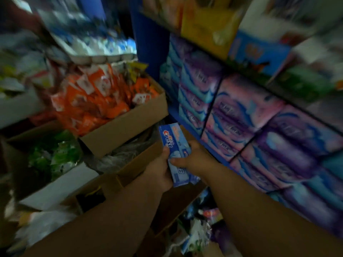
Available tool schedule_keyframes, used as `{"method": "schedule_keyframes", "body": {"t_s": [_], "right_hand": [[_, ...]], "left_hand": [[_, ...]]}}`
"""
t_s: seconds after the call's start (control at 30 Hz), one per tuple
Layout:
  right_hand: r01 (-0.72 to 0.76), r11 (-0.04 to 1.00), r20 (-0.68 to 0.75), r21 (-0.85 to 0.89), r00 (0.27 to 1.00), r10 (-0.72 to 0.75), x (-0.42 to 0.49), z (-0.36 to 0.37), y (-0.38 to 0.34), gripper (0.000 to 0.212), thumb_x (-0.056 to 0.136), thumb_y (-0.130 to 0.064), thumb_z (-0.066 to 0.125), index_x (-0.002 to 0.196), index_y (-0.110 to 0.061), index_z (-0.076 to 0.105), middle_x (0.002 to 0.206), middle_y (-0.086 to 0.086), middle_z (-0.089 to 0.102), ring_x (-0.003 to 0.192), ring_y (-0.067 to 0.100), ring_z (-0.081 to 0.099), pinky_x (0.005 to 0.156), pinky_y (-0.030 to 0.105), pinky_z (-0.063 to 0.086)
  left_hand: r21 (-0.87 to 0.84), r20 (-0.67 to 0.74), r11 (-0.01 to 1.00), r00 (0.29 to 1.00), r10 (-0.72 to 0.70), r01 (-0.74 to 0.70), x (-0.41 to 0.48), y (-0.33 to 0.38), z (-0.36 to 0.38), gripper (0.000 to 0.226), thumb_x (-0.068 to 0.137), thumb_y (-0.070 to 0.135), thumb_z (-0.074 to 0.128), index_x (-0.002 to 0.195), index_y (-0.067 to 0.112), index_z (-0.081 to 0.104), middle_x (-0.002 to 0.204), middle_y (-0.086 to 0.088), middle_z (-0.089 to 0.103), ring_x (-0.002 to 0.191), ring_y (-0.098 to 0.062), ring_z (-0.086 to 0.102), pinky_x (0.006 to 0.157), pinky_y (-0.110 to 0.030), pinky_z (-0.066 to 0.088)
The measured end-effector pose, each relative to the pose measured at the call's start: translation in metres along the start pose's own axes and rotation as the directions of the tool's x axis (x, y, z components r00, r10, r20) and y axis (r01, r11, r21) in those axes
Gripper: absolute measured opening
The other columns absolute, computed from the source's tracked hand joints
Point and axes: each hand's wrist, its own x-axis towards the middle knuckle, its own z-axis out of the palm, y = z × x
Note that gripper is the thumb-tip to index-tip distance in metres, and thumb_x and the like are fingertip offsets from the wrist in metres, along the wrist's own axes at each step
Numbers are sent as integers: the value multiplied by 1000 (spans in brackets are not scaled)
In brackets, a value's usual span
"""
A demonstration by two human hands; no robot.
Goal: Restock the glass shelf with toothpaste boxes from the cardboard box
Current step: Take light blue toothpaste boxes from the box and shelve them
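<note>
Both of my hands hold a small stack of blue toothpaste boxes [173,143] at the centre of the head view, long side pointing away from me. My left hand [160,168] grips the stack from the left with its thumb on top. My right hand [193,158] grips it from the right, thumb across the upper face. Below the hands is a brown cardboard box [137,169] with its flaps open; its inside is dark and I cannot see what it holds. The frame is blurred by motion. No glass shelf is recognisable.
A blue shelf unit [152,52] on the right carries stacked purple and blue packs [239,112]. On the left, an open carton [126,125] holds orange packets, and another box holds green packets [53,154]. Bagged goods lie on the floor [198,229].
</note>
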Motion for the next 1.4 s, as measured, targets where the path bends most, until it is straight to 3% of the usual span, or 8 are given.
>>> {"method": "schedule_keyframes", "body": {"t_s": [0.13, 0.3, 0.6, 0.7, 0.83, 0.97, 1.2, 1.4], "right_hand": [[198, 979, -112, -39, 973, -201, -65, -24, -67, 79, 73, -16, 81, 133, -23, 31, 114, 1, 62, 102, 19, 63, 88, 37, 54], [443, 881, -220, -164, 855, -470, -153, -55, -151, 79, 75, -9, 79, 136, -20, 29, 110, -6, 59, 100, 13, 61, 84, 22, 52], [543, 705, -371, -456, 604, -705, -322, -129, -242, 91, 77, -15, 77, 145, -32, 19, 118, -5, 60, 102, 17, 62, 89, 34, 51], [481, 662, -411, -576, 529, -742, -379, -160, -248, 94, 77, -21, 77, 146, -36, 16, 123, -5, 58, 103, 17, 62, 88, 34, 51], [285, 597, -440, -750, 458, -772, -457, -208, -245, 91, 79, -27, 75, 146, -42, 16, 124, -3, 58, 96, 18, 61, 79, 28, 46], [17, 531, -473, -847, 432, -768, -530, -255, -239, 95, 79, -29, 75, 149, -39, 11, 132, 2, 57, 104, 20, 61, 80, 25, 45], [-377, 462, -594, -803, 438, -674, -615, -326, -214, 89, 78, -30, 76, 146, -38, 20, 128, 4, 57, 100, 22, 59, 88, 39, 51], [-529, 414, -664, -741, 481, -572, -629, -375, -191, 83, 79, -31, 73, 142, -46, 21, 124, 2, 57, 94, 22, 58, 89, 38, 50]], "left_hand": [[3, 192, 998, 980, 61, -63, -60, 32, 56, 55, 96, 46, 39, 135, 8, 50, 120, -16, 63, 110, -33, 58, 94, -49, 45], [-40, 397, 979, 896, 199, -200, -129, 63, 133, 52, 96, 48, 39, 131, 12, 54, 114, -14, 68, 103, -31, 63, 84, -49, 48], [29, 630, 903, 709, 316, -428, -269, 63, 272, 49, 94, 53, 38, 119, 19, 62, 115, -10, 69, 101, -29, 67, 80, -47, 55], [73, 634, 842, 676, 375, -534, -300, 42, 314, 40, 95, 48, 44, 107, 17, 67, 100, -7, 73, 77, -22, 72, 59, -34, 57], [-4, 720, 831, 574, 389, -556, -341, -1, 370, 28, 100, 28, 44, 112, 12, 63, 83, -4, 75, 72, -17, 70, 69, -35, 58], [-8, 824, 762, 427, 372, -648, -370, -47, 419, 24, 100, 11, 42, 115, 24, 56, 78, 6, 73, 60, -7, 68, 50, -22, 51], [182, 854, 854, 509, 108, -487, -399, -121, 495, 31, 95, 2, 47, 126, 1, 52, 121, -22, 63, 103, -28, 64, 80, -30, 55], [355, 842, 862, 525, -125, -363, -409, -153, 518, 21, 97, 6, 47, 116, -1, 53, 118, -24, 59, 93, -28, 62, 83, -34, 52]]}}
